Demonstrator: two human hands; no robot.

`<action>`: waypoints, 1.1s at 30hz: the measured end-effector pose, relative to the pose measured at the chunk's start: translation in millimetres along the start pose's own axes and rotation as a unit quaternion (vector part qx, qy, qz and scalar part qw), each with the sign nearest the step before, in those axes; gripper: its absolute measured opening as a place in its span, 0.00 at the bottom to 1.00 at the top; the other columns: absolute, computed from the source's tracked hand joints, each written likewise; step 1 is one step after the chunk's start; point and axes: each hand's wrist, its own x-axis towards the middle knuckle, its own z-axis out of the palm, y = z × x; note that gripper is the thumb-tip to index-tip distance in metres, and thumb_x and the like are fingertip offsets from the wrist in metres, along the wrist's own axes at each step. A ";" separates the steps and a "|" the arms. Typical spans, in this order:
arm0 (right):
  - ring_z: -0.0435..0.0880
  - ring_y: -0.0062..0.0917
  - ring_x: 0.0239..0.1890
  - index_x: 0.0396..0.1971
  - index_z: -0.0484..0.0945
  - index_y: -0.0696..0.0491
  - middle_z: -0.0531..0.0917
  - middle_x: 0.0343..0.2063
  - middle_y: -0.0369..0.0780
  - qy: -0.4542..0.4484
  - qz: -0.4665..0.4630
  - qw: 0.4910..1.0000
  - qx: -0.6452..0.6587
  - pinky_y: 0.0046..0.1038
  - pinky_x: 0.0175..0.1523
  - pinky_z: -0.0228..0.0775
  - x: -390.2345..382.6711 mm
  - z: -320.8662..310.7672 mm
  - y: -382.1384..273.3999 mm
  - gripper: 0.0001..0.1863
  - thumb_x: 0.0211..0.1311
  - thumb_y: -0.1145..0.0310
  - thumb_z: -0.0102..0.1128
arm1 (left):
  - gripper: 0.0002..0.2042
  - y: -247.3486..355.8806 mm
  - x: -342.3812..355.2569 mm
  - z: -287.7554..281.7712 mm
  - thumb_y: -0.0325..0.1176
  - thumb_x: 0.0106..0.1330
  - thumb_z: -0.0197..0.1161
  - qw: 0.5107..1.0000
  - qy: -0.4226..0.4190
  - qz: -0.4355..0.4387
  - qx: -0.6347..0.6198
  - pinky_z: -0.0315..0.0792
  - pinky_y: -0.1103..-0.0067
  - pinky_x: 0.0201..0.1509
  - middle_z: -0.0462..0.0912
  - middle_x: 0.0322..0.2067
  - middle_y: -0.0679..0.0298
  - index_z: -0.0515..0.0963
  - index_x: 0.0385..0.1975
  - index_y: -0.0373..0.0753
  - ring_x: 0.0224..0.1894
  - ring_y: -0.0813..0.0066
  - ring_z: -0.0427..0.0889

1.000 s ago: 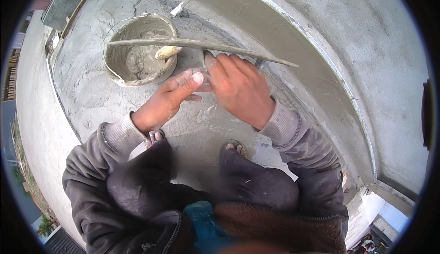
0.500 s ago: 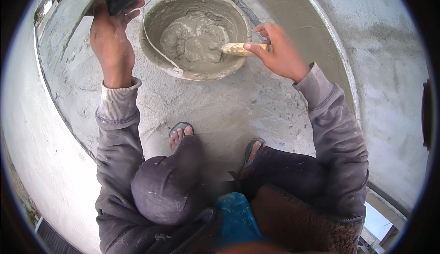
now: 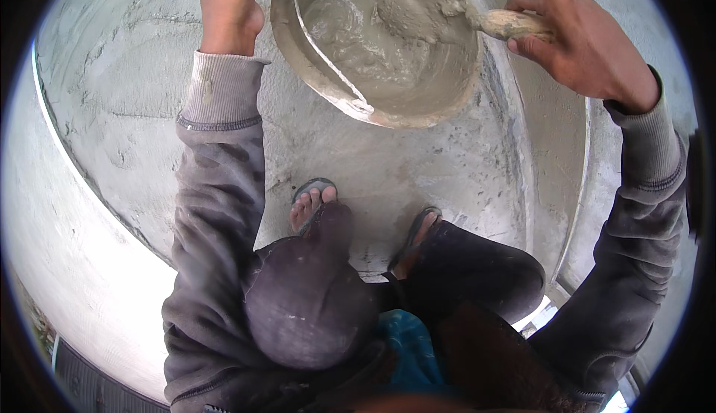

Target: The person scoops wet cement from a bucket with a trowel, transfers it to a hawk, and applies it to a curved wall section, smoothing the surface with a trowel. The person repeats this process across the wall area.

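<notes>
My right hand (image 3: 589, 40) is closed around the wooden handle of a trowel (image 3: 514, 25). Wet grey mortar covers the trowel's blade, which reaches over the rim into a round bucket (image 3: 440, 118). More wet mortar (image 3: 358, 48) lies inside, smooth and swirled. A thin wire handle (image 3: 324, 55) runs across the bucket's left side. Left of the bucket, my left hand (image 3: 230, 3) is at the upper edge of the picture. Its fingers look curled, but most of them and whatever they hold are cut off.
The bucket stands on a rough grey cement floor (image 3: 358, 167). My sandalled feet (image 3: 313, 200) are just in front of it. A pale curved wall edge (image 3: 97, 197) runs along the left. On the right is a darker mortar-coated strip (image 3: 556, 137) beside a grey wall.
The bucket and floor now appear lower and further right. My right hand has moved right, raising the mortar-laden trowel towards the rim. My left hand's dark tool has gone out of view.
</notes>
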 end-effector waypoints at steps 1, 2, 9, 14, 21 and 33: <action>0.83 0.36 0.32 0.44 0.80 0.54 0.80 0.24 0.39 0.011 -0.021 0.999 -0.031 0.34 0.41 0.72 8.0 -5.7 13.1 0.17 0.55 0.64 0.65 | 0.21 3.1 -4.8 5.3 0.50 0.74 0.43 1.000 -0.009 0.003 -0.016 0.64 0.64 0.54 0.79 0.53 0.64 0.70 0.56 0.45 0.53 0.67 0.76; 0.83 0.34 0.36 0.40 0.82 0.53 0.82 0.29 0.41 -0.059 0.028 0.996 -0.068 0.36 0.44 0.73 25.4 -21.6 6.3 0.14 0.55 0.63 0.64 | 0.20 9.6 -15.4 11.8 0.50 0.74 0.43 0.999 -0.016 0.008 -0.029 0.63 0.63 0.54 0.79 0.53 0.64 0.70 0.56 0.46 0.53 0.66 0.76; 0.85 0.28 0.28 0.19 0.83 0.50 0.85 0.23 0.39 -0.003 -0.169 0.952 -0.256 0.35 0.34 0.75 106.5 -34.0 -63.3 0.06 0.52 0.70 0.60 | 0.19 8.2 -8.7 1.7 0.49 0.74 0.40 0.971 -0.134 -0.124 -0.157 0.64 0.59 0.57 0.76 0.54 0.58 0.68 0.57 0.48 0.55 0.61 0.73; 0.83 0.28 0.29 0.33 0.82 0.52 0.83 0.25 0.38 -0.139 -0.328 0.841 -0.408 0.30 0.35 0.73 107.1 -31.9 -117.6 0.07 0.53 0.70 0.61 | 0.18 19.0 1.8 22.3 0.45 0.75 0.41 0.983 -0.102 -0.089 -0.123 0.71 0.64 0.49 0.79 0.47 0.60 0.70 0.55 0.44 0.46 0.64 0.78; 0.82 0.23 0.29 0.52 0.78 0.44 0.78 0.29 0.32 0.010 -0.127 0.972 -0.198 0.26 0.33 0.74 -1.3 19.8 -50.4 0.21 0.56 0.61 0.63 | 0.21 -15.4 31.5 35.9 0.45 0.77 0.40 0.989 -0.134 -0.062 -0.020 0.72 0.74 0.38 0.82 0.39 0.59 0.76 0.48 0.35 0.35 0.70 0.78; 0.79 0.29 0.23 0.59 0.75 0.43 0.76 0.23 0.36 0.080 0.072 0.990 0.095 0.30 0.28 0.73 -130.0 103.1 -64.8 0.30 0.53 0.65 0.66 | 0.20 25.8 -97.5 78.4 0.45 0.77 0.44 0.988 -0.095 0.061 -0.110 0.73 0.75 0.44 0.81 0.33 0.59 0.75 0.36 0.34 0.37 0.68 0.80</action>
